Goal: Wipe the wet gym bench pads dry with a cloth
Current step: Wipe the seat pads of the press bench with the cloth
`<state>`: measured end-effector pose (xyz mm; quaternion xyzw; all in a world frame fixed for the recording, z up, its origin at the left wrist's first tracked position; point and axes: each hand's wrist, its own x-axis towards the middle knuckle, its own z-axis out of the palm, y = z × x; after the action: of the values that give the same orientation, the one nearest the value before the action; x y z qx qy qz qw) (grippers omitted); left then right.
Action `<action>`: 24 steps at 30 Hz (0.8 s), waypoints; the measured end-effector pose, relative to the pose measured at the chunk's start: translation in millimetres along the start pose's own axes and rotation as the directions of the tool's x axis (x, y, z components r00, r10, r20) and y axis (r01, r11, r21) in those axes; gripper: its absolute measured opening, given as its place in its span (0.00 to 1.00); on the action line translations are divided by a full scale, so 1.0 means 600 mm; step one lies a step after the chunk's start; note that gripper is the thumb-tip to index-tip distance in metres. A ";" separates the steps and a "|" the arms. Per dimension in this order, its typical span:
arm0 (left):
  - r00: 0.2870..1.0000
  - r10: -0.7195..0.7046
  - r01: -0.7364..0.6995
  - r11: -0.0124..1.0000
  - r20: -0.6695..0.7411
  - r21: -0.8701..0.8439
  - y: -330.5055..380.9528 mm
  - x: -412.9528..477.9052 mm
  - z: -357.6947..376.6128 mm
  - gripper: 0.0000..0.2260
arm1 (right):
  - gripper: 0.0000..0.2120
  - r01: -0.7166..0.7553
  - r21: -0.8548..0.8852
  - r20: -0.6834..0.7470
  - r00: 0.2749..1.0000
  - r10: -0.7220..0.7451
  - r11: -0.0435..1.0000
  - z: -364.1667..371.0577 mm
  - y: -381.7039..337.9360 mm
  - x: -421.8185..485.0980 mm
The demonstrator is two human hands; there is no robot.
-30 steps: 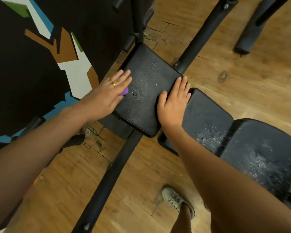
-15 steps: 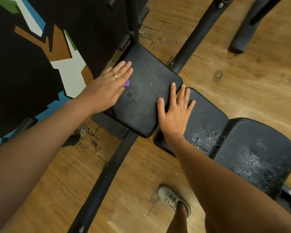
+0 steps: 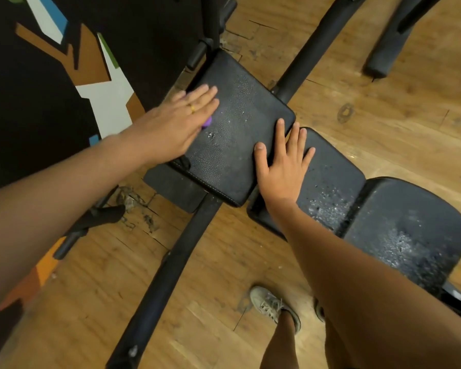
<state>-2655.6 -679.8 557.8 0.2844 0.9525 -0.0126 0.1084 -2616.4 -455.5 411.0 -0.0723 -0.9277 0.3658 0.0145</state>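
Left hand [image 3: 171, 129] flat, pressing purple cloth [image 3: 207, 121] onto top pad [image 3: 237, 155]; right hand [image 3: 282, 166] spread flat, holding nothing

- Square pad [image 3: 240, 134]: black leather-look covering with a pebbled grain. Pale stitching is seen along the near edge, and a few water drops are scattered on it.
- Middle pad [image 3: 336, 182] and seat pad [image 3: 410, 235]: same black covering, with wet patches shown as glistening beads.
- Purple cloth [image 3: 207, 121]: only a sliver is exposed beneath the left hand [image 3: 171, 129], so the weave cannot be told.
- Ring [image 3: 192, 108]: yellow metal, shiny.
- Frame tube [image 3: 168, 278]: black, matt coating.
- Floor [image 3: 383, 123]: wood boards with a satin sheen, cracked and chipped near the wall.
- Wall [image 3: 37, 115]: matt paint.
- Shoe [image 3: 269, 304]: pale fabric, laced.
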 end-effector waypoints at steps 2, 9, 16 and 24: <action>1.000 -0.007 0.007 1.000 0.022 -0.008 0.002 -0.034 0.004 0.26 | 0.31 0.004 0.015 0.000 1.000 -0.004 1.000 -0.001 0.002 0.000; 1.000 0.002 -0.002 1.000 -0.008 0.011 0.002 0.093 -0.007 0.25 | 0.31 0.005 0.016 -0.013 1.000 -0.005 1.000 -0.001 0.002 -0.001; 0.999 -0.018 0.019 0.999 -0.026 0.037 0.010 0.124 -0.019 0.26 | 0.31 0.007 0.028 -0.006 1.000 -0.007 1.000 -0.002 0.000 -0.001; 0.989 -0.144 0.141 0.988 0.045 0.060 0.029 -0.087 -0.003 0.33 | 0.31 0.019 0.023 -0.012 1.000 -0.019 1.000 -0.003 0.004 -0.001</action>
<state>-2603.9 -693.1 571.7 0.2179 0.9667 -0.0544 0.1226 -2615.4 -452.7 410.4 -0.0655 -0.9240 0.3761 0.0243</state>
